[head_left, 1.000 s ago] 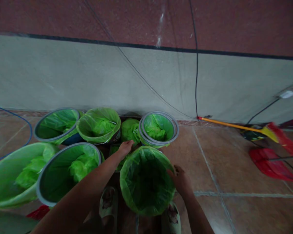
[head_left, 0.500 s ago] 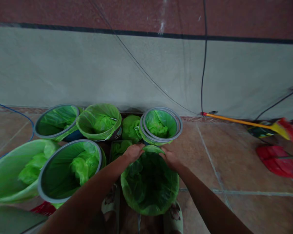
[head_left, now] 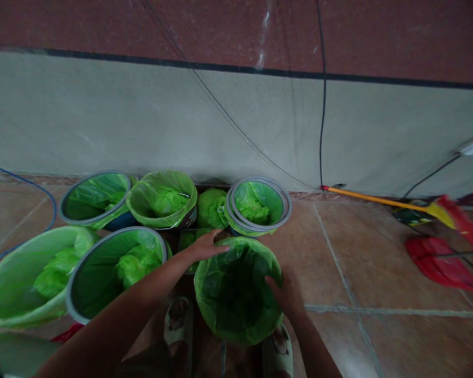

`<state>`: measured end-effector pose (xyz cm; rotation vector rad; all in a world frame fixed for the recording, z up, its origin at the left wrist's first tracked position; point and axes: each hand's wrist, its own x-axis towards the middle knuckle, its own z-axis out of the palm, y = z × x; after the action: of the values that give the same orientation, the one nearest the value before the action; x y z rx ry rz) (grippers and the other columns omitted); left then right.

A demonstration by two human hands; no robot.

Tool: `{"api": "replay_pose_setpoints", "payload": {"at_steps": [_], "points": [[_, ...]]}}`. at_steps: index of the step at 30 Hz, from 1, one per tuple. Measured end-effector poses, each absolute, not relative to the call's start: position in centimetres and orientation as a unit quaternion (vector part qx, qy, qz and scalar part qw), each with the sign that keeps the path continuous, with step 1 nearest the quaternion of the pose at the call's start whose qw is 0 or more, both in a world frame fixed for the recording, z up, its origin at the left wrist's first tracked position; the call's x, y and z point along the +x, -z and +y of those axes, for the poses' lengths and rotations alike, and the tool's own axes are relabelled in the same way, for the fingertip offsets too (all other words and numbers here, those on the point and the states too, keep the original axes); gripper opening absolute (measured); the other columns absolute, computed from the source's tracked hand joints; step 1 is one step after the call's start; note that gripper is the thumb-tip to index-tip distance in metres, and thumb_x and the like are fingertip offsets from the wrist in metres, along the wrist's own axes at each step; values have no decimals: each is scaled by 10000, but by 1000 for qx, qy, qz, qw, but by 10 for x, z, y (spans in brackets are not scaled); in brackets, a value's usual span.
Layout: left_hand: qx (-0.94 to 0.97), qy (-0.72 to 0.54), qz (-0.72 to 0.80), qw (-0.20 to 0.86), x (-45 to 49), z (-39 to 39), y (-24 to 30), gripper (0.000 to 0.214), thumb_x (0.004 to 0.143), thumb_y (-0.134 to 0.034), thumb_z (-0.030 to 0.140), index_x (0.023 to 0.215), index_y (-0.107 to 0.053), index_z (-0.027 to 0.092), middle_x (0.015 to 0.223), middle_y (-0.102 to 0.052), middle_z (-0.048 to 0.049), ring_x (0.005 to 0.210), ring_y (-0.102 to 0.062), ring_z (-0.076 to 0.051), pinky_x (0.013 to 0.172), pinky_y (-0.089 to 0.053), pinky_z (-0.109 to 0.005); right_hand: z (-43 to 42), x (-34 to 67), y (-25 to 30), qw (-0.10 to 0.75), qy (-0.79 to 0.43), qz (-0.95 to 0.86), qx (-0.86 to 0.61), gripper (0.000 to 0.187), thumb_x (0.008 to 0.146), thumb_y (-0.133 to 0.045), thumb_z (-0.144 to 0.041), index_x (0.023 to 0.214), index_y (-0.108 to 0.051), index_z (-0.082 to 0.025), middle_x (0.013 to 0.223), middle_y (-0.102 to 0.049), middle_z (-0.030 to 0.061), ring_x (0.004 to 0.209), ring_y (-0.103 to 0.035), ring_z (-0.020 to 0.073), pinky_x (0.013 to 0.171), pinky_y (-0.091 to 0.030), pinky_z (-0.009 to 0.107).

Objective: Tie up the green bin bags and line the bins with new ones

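Observation:
A trash bin [head_left: 240, 331] lined with a green plastic bag stands upright between my feet, its mouth facing me. My left hand [head_left: 209, 245] is at the bin's back left rim, fingers stretched and apart, the fingertips over the liner's edge. At the right rim my right hand [head_left: 287, 296] is spread, one digit reaching over the edge into the mouth; its other fingers are blurred outside the rim. Just behind is a stack of grey-rimmed bins [head_left: 286, 210], lined in green with a crumpled bag inside. Beside it sits a green bag bundle [head_left: 212, 209].
More lined bins, including a grey-rimmed bin [head_left: 73, 286] and a pale green bin [head_left: 8, 315], stand to the left. A broom [head_left: 374, 199] with an orange handle and a red dustpan [head_left: 437, 262] lie right. Cables hang along the wall [head_left: 142, 110]. My slippers [head_left: 178, 320] flank the bin.
Both hands have let go of the liner's back edge and moved apart. The left shifted slightly left; the right slid down around the right rim. The bin's liner edge now lies wider.

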<state>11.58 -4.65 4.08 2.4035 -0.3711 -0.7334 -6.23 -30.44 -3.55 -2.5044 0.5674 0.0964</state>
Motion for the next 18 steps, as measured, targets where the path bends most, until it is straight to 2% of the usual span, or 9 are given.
{"api": "replay_pose_setpoints", "payload": {"at_steps": [3, 5, 8, 10, 13, 15, 18], "points": [[904, 261, -129, 312, 118, -43, -39, 571, 882, -481, 492, 1337, -503, 148, 1296, -616, -97, 1169, -590, -217, 993, -439, -285, -306, -53, 12, 269, -14, 293, -917, 714, 836, -471, -610, 1311, -486, -77, 1096, -672, 226, 953, -671, 327, 755, -529, 414], [915, 236, -134, 299, 117, -50, -38, 462, 940, -386, 417, 1280, -555, 153, 1270, -635, -83, 1170, -587, -195, 1014, -423, -278, -307, -27, -5, 289, 5, 258, -922, 595, 924, -340, -512, 1321, -487, -94, 1182, -648, 203, 1065, -636, 295, 873, -500, 409], [929, 196, -160, 272, 112, -67, -36, 415, 971, -325, 351, 1263, -564, 181, 1311, -610, -63, 1214, -553, -174, 1063, -379, -273, -306, 14, -16, 310, 4, 113, -944, 449, 953, -322, -379, 1243, -565, -138, 1260, -623, 142, 1185, -566, 237, 1015, -408, 354], [928, 181, -202, 257, 107, -76, -32, 402, 979, -312, 338, 1270, -549, 195, 1331, -593, -56, 1225, -542, -164, 1075, -364, -260, -305, 29, -10, 325, -37, 48, -944, 391, 953, -337, -329, 1202, -587, -161, 1215, -652, 115, 1140, -589, 207, 1000, -410, 318], [928, 194, -247, 199, 99, -81, -23, 376, 982, -313, 330, 1249, -533, 183, 1221, -647, -94, 1135, -605, -197, 1013, -426, -298, -304, 33, 10, 338, -112, 26, -934, 352, 954, -361, -329, 1192, -571, -178, 1096, -695, 96, 1004, -641, 192, 894, -455, 289], [933, 208, -252, 151, 95, -81, -18, 355, 979, -321, 324, 1230, -514, 163, 1134, -667, -126, 1063, -639, -234, 940, -470, -335, -306, 30, 21, 327, -136, 39, -935, 353, 946, -402, -351, 1217, -543, -176, 1041, -706, 93, 968, -648, 196, 849, -459, 279], [937, 222, -247, 109, 93, -82, -15, 320, 969, -345, 276, 1226, -484, 145, 1110, -660, -146, 1027, -651, -252, 887, -491, -353, -307, 28, 25, 295, -134, 57, -944, 340, 931, -448, -321, 1218, -535, -163, 1002, -708, 98, 955, -650, 204, 819, -450, 264]]}}
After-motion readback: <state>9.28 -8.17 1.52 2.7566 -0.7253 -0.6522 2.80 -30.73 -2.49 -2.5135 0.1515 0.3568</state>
